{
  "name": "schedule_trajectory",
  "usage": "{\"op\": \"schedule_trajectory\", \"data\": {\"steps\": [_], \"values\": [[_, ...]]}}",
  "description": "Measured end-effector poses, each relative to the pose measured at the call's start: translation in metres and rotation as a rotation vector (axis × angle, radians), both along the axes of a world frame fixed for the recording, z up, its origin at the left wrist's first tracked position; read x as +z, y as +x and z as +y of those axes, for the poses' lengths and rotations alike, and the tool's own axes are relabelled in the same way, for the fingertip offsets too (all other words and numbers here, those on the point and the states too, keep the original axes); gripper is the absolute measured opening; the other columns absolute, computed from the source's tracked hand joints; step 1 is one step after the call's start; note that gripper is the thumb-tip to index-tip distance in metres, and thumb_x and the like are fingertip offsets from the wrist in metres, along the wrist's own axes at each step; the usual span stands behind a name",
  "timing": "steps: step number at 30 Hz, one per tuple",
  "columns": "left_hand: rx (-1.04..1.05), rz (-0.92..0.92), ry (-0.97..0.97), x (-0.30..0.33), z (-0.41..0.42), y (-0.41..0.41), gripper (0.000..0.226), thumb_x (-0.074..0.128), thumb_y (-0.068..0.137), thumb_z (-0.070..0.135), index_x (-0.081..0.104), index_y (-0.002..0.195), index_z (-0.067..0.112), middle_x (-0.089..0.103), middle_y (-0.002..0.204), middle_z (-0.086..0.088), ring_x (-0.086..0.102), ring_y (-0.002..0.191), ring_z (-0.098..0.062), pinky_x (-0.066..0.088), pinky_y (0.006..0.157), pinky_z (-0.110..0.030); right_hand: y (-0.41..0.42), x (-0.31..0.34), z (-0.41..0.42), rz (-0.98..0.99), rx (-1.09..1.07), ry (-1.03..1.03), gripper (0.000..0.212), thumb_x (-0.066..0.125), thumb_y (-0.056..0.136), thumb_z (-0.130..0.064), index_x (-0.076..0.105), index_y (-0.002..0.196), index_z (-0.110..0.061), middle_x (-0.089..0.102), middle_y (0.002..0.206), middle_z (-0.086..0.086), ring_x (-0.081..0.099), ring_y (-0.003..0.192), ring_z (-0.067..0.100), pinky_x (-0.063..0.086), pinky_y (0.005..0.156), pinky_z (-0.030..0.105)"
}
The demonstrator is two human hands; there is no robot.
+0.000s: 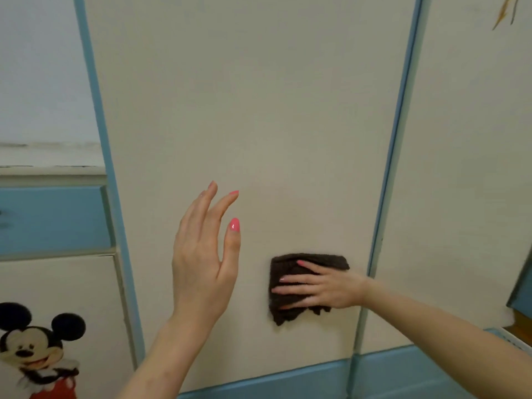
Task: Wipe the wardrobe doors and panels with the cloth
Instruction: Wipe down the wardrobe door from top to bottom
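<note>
A cream wardrobe door (253, 110) with blue edge strips fills the middle of the head view. My right hand (322, 289) lies flat on a dark brown cloth (290, 263), pressing it against the lower right part of that door. My left hand (201, 260) is raised in front of the door's lower middle, fingers spread, holding nothing; whether it touches the door I cannot tell. A second cream door panel (466, 168) stands to the right, past a blue strip (394, 156).
At the left stands a lower cabinet with a blue drawer (54, 217) and a cream door bearing a cartoon mouse sticker (37, 349). A blue base strip (288, 378) runs under the doors. At the far right edge something blue (522, 286) juts in.
</note>
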State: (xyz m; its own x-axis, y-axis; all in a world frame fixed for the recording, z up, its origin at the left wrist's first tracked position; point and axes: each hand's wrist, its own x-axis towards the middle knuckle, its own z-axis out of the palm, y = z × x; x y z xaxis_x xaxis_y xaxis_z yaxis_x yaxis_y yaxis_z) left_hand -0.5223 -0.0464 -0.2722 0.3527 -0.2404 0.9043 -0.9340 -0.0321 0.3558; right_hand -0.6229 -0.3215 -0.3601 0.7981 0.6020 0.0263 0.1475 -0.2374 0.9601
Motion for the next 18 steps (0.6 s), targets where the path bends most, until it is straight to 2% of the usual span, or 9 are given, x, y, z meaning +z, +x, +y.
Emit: {"op": "schedule_trajectory", "data": {"steps": [1,3,5,7,9,11,13,16,18], "values": [[-0.003,-0.005,0.001,-0.001,-0.001,-0.002,0.039,0.035,0.094,0.031,0.049,0.13,0.022,0.041,0.143,0.001,0.033,0.134,-0.014,0.024,0.109,-0.026,-0.007,0.016,-0.009,0.007,0.01,-0.025,0.055,0.041,0.093,-0.015,0.036,0.146,-0.029,0.025,0.157,-0.001,0.006,0.149,0.022,-0.004,0.121,0.049],[-0.004,-0.008,0.005,-0.004,-0.003,-0.005,0.04,0.035,0.094,0.031,0.049,0.13,0.021,0.041,0.143,0.0,0.034,0.134,-0.014,0.025,0.109,-0.027,-0.018,0.059,-0.022,-0.112,0.022,0.04,0.052,0.044,0.093,-0.018,0.04,0.144,-0.031,0.03,0.155,0.001,0.018,0.147,0.023,0.003,0.12,0.05],[-0.001,0.003,0.011,-0.005,-0.006,-0.007,0.04,0.035,0.094,0.031,0.049,0.13,0.021,0.041,0.143,0.0,0.034,0.134,-0.014,0.025,0.109,-0.027,-0.025,0.103,-0.027,-0.369,0.004,0.183,0.048,0.044,0.097,-0.021,0.039,0.144,-0.03,0.032,0.154,0.005,0.027,0.144,0.027,0.012,0.116,0.055],[0.0,0.018,0.02,-0.006,-0.011,-0.008,0.04,0.035,0.094,0.032,0.049,0.13,0.022,0.041,0.143,0.0,0.034,0.133,-0.014,0.024,0.109,-0.025,-0.022,0.129,-0.022,-0.675,-0.042,0.421,0.045,0.043,0.102,-0.029,0.036,0.146,-0.027,0.034,0.153,0.011,0.029,0.143,0.031,0.019,0.114,0.059],[-0.006,0.035,0.022,-0.007,-0.014,-0.007,0.04,0.035,0.094,0.032,0.048,0.131,0.021,0.041,0.143,-0.001,0.033,0.133,-0.014,0.022,0.109,-0.023,-0.006,0.118,-0.004,-0.939,-0.054,0.747,0.045,0.04,0.103,-0.031,0.033,0.147,-0.023,0.034,0.152,0.018,0.025,0.142,0.036,0.018,0.115,0.06],[-0.01,0.05,0.018,-0.01,-0.015,-0.006,0.041,0.035,0.094,0.031,0.047,0.132,0.02,0.041,0.143,-0.001,0.033,0.133,-0.014,0.021,0.11,-0.022,0.011,0.069,0.01,-1.067,-0.043,0.946,0.045,0.038,0.103,-0.031,0.032,0.147,-0.022,0.029,0.154,0.018,0.02,0.143,0.038,0.014,0.116,0.06],[-0.016,0.061,0.009,-0.017,-0.011,-0.006,0.042,0.035,0.094,0.031,0.045,0.133,0.019,0.041,0.143,-0.001,0.034,0.133,-0.014,0.023,0.11,-0.024,0.013,-0.004,0.01,-0.895,-0.06,0.893,0.05,0.042,0.099,-0.033,0.03,0.148,-0.027,0.013,0.16,0.01,0.012,0.147,0.034,0.01,0.117,0.059],[-0.034,0.052,0.02,-0.027,-0.008,-0.007,0.042,0.035,0.094,0.031,0.045,0.133,0.019,0.042,0.142,0.0,0.036,0.133,-0.013,0.025,0.11,-0.026,-0.018,-0.101,-0.011,-0.37,-0.139,0.492,0.061,0.052,0.085,-0.03,0.035,0.144,-0.032,0.002,0.162,0.003,0.013,0.146,0.028,0.001,0.119,0.055],[-0.046,0.055,0.03,-0.034,-0.009,-0.008,0.042,0.035,0.094,0.031,0.045,0.133,0.02,0.042,0.143,0.001,0.035,0.133,-0.011,0.025,0.109,-0.025,-0.04,-0.131,-0.025,-0.136,-0.167,0.26,0.055,0.046,0.084,-0.028,0.039,0.139,-0.031,-0.002,0.162,0.004,0.012,0.145,0.027,-0.005,0.12,0.052]]}}
